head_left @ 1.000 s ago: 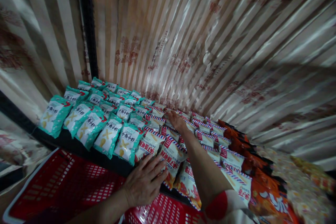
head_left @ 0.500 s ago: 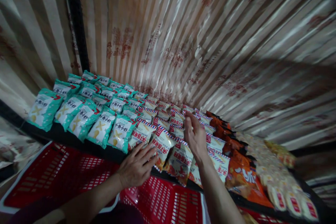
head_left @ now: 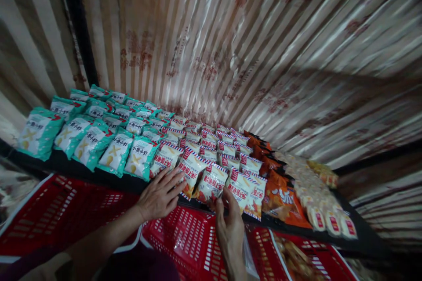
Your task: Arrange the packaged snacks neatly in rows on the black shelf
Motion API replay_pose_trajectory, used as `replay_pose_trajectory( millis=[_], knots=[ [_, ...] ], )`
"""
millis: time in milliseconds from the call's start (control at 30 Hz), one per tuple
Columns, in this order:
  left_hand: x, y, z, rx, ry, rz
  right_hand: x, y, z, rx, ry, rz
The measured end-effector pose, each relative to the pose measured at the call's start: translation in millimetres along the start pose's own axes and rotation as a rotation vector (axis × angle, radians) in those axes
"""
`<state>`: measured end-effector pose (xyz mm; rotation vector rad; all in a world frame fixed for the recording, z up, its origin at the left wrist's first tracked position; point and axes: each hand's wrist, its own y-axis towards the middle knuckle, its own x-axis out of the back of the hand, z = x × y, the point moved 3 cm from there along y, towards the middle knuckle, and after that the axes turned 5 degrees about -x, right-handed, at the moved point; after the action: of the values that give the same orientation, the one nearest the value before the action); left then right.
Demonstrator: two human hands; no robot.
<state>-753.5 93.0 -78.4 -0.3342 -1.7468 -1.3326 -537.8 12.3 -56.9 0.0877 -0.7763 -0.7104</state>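
My left hand [head_left: 161, 196] lies with its fingers stretched out against the lower front of a white snack bag [head_left: 164, 160] and the white-and-orange snack bag [head_left: 190, 169] beside it. Just to the right, a snack bag [head_left: 211, 180] with red lettering and a striped top edge leans in the front row. My right hand [head_left: 231, 224] has its thumb and bent fingers at this bag's lower right corner, pinching it. More bags of the same kind [head_left: 209, 140] stand in rows behind. Another white snack bag [head_left: 240, 186] is close to my right fingertips.
Turquoise snack bags [head_left: 140, 156] fill the shelf's left. Orange bags [head_left: 282, 195] and pale wrapped snacks [head_left: 318, 219] stand on the right. Red baskets [head_left: 184, 237] sit below the black shelf edge [head_left: 82, 171]. A striped, printed sheet [head_left: 211, 52] hangs behind.
My right hand has come down from above the rear rows to the front bag's lower edge. The front bags now stand more upright. My left hand stays on the front row; the view has shifted.
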Motion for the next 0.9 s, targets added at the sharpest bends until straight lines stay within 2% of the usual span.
replay_pose_trajectory(
  millis=[267,433,700,900],
  knots=[
    [5.1,-2.8,-1.7,-0.033,0.001,0.007,-6.1,2.0,2.8,0.108,0.009,0.009],
    [3.9,-1.7,-8.7,-0.008,0.022,-0.024,-5.5,5.1,3.3,0.175,0.032,0.008],
    [-11.1,16.0,-53.1,-0.049,0.052,-0.011,-1.5,13.6,-9.3,0.224,0.063,0.071],
    [-16.8,23.6,-81.5,0.072,0.090,-0.019,12.5,24.0,-15.9,0.301,0.058,0.117]
  ],
)
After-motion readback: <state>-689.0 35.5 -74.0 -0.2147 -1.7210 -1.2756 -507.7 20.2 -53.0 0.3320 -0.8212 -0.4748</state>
